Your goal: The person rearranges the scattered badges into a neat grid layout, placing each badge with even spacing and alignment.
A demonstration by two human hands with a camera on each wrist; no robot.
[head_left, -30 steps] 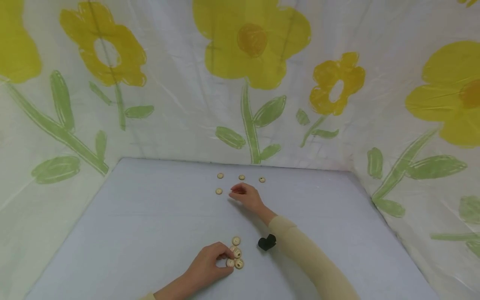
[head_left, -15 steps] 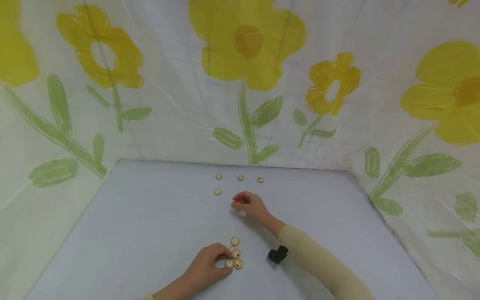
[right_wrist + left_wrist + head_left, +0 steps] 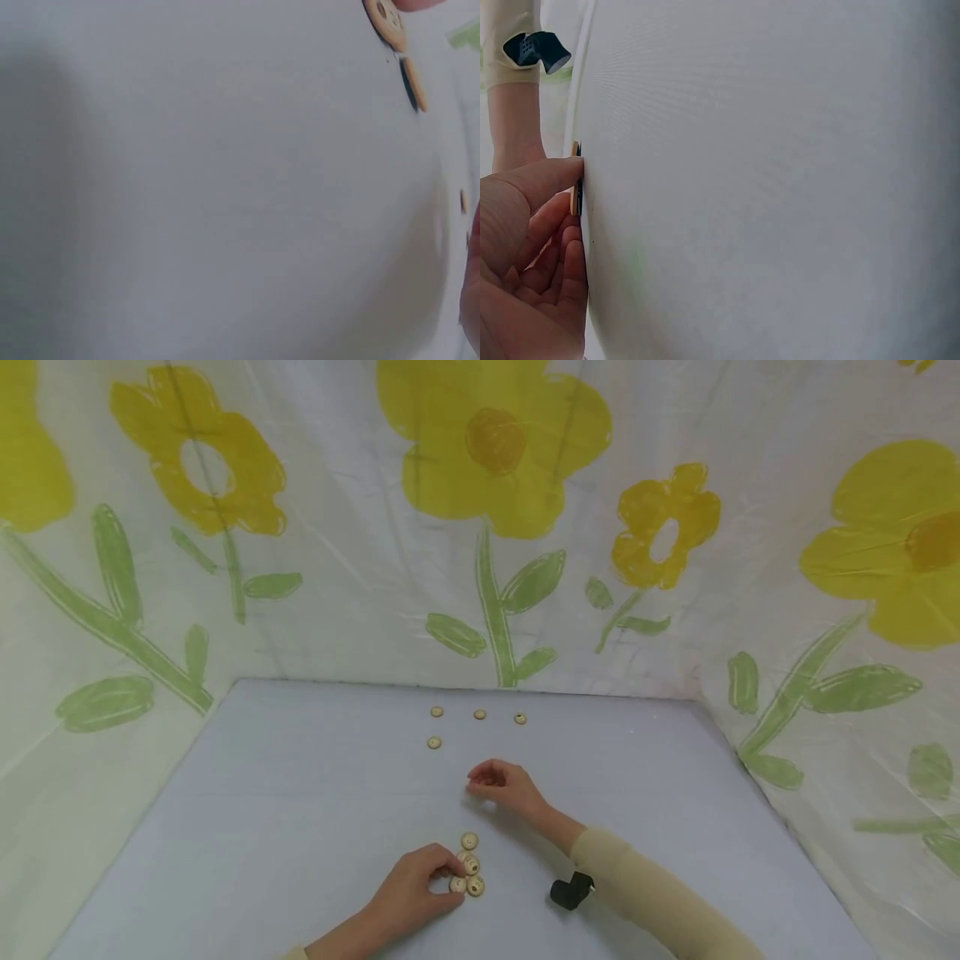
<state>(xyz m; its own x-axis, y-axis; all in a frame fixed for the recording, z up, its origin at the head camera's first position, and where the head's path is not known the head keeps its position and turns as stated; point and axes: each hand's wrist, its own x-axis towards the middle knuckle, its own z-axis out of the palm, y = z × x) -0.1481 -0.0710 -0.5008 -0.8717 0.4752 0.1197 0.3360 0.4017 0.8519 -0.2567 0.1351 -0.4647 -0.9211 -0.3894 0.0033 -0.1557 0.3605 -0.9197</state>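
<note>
Light wooden discs with dark marks lie in a small cluster near the front of the table; one is the front-left disc [image 3: 458, 885]. My left hand [image 3: 416, 881] pinches this disc between thumb and index finger; the left wrist view shows a disc edge-on [image 3: 576, 184] at those fingertips. Farther forward and to the right, my right hand [image 3: 512, 791] is over the table with loosely bent fingers. Nothing shows between them. The right wrist view has part of this hand at its right edge, and a disc [image 3: 388, 26] at the top.
Toward the back, three discs stand in a row, including the middle one [image 3: 480, 714], with a single disc [image 3: 434, 742] in front of the left one. A black wrist camera [image 3: 572, 891] sits at the right sleeve. Flower-printed cloth [image 3: 360, 610] walls in the pale table [image 3: 300, 777].
My right hand has drawn back from beside the far discs toward the near cluster, its sleeve and wrist camera shifting right and closer. My left hand stays at the cluster.
</note>
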